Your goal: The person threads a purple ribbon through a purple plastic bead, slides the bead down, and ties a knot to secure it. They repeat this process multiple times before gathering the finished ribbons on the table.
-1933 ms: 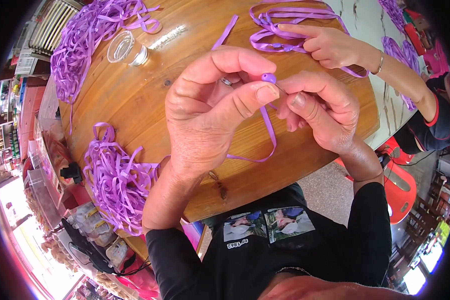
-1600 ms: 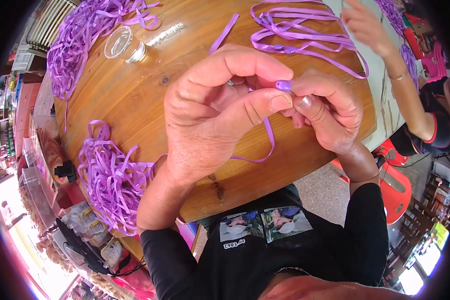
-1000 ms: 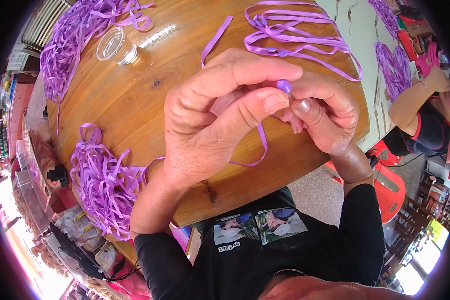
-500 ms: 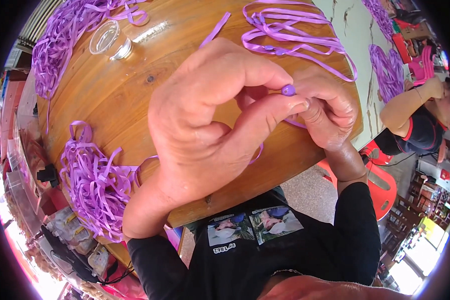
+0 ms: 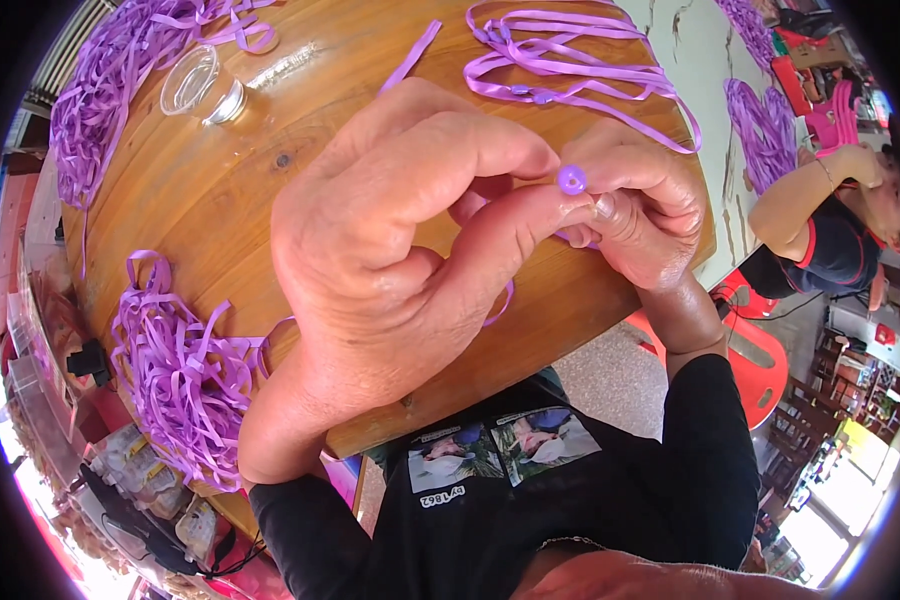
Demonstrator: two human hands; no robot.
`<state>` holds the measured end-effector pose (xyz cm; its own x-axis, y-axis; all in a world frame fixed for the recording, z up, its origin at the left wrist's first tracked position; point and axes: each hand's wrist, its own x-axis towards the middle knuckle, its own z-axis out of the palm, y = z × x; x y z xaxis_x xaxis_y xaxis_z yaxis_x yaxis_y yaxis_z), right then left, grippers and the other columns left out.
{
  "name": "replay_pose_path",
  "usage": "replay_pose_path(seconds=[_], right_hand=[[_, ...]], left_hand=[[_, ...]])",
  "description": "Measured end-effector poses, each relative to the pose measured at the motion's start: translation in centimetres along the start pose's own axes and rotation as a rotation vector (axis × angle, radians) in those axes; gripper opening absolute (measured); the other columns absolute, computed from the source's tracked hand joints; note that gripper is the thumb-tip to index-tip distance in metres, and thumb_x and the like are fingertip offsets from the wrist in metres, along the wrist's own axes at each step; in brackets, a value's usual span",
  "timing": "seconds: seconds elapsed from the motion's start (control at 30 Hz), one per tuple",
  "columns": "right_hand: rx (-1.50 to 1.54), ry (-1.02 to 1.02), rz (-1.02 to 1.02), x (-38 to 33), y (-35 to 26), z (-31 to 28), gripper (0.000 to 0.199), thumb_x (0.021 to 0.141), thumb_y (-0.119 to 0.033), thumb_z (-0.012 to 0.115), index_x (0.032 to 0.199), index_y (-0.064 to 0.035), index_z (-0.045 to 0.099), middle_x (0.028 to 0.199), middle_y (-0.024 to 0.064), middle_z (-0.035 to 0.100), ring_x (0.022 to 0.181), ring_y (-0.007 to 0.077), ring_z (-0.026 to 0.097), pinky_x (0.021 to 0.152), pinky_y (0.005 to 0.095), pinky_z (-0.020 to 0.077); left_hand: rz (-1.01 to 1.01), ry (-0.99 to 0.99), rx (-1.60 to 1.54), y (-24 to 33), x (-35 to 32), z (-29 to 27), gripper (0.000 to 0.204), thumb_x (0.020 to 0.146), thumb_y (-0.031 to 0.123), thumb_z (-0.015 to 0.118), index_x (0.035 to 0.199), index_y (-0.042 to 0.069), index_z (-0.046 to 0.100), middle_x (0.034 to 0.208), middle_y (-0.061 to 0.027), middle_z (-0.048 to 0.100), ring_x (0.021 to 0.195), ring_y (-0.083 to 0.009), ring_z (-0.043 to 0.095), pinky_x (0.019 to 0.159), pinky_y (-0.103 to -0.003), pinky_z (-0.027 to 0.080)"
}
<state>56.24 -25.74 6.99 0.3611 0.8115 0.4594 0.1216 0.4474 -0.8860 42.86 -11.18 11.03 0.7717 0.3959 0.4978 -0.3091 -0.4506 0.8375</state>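
Observation:
Thumb and forefinger of my left hand pinch a small round purple bead, with a hole visible in its face. Right beside it, my right hand is closed, its thumb and forefinger pressed together against the bead's side. A purple ribbon shows just below the right fingers; its tip is hidden between them. More of this ribbon curves out under my left hand. Both hands are raised over the wooden table.
A heap of purple ribbons lies at the near left edge, another pile at the far left. A clear plastic cup stands near it. Looped ribbons with beads lie at the back right. Another person sits on the right.
The bead has turned in my left fingertips and shows its rounder face and hole more fully. Both hands and the whole scene have shifted slightly left in view.

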Motion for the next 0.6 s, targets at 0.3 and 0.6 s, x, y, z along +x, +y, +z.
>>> replay_pose_path(seconds=[0.3,0.6], right_hand=[[0.146,0.040,0.091,-0.1,0.2,-0.3,0.017,0.091,0.001,0.057,0.107,0.0016,0.063,0.093,0.0098,0.061,0.066,0.0092,0.056,0.057,0.0204,0.0450],[0.176,0.005,0.068,0.0,0.3,0.0,0.018,0.092,0.000,0.056,0.109,0.0012,0.063,0.090,0.0098,0.061,0.066,0.0098,0.055,0.056,0.0211,0.0440]], left_hand=[[-0.024,0.023,-0.203,-0.5,0.2,0.8,0.033,0.071,-0.005,0.076,0.103,-0.003,0.067,0.091,-0.0081,0.061,0.075,-0.0112,0.056,0.069,-0.020,0.044],[-0.065,-0.053,-0.302,-0.9,0.1,0.1,0.024,0.077,-0.003,0.070,0.101,-0.002,0.067,0.089,-0.0069,0.062,0.077,-0.0121,0.055,0.070,-0.022,0.045]])
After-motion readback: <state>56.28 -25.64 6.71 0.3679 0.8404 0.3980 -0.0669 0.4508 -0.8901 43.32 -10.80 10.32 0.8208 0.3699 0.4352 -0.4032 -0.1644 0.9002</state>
